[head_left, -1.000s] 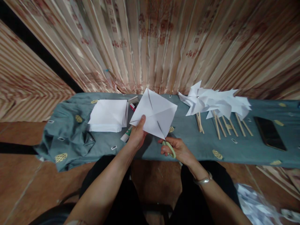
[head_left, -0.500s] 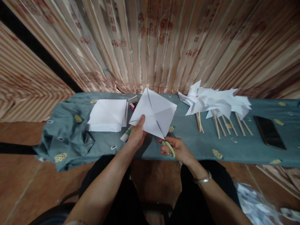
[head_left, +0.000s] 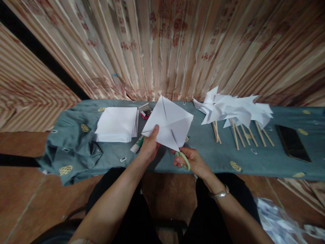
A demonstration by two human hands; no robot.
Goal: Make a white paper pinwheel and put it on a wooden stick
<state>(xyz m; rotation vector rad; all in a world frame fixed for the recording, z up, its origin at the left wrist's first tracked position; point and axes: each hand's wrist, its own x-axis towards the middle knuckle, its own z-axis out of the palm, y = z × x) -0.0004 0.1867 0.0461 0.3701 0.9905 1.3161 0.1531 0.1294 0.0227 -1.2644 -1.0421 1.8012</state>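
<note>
Left hand (head_left: 150,146) has the sheet (head_left: 170,122) pinched thumb-on-top by its near-left edge, up over the desk (head_left: 215,161), probably to keep it steady for the scissors (head_left: 187,163). Right hand (head_left: 194,160) is curled round their handles at the sheet's near corner; can't tell how far they're spread. Stack (head_left: 116,122) sits left, pinwheels (head_left: 236,110) right, presumably so they don't get mixed up.

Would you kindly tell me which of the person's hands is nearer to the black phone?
Right. The right hand, holding the green-handled scissors, is left of the black phone; the left hand, holding the white paper, is farther left.
</note>
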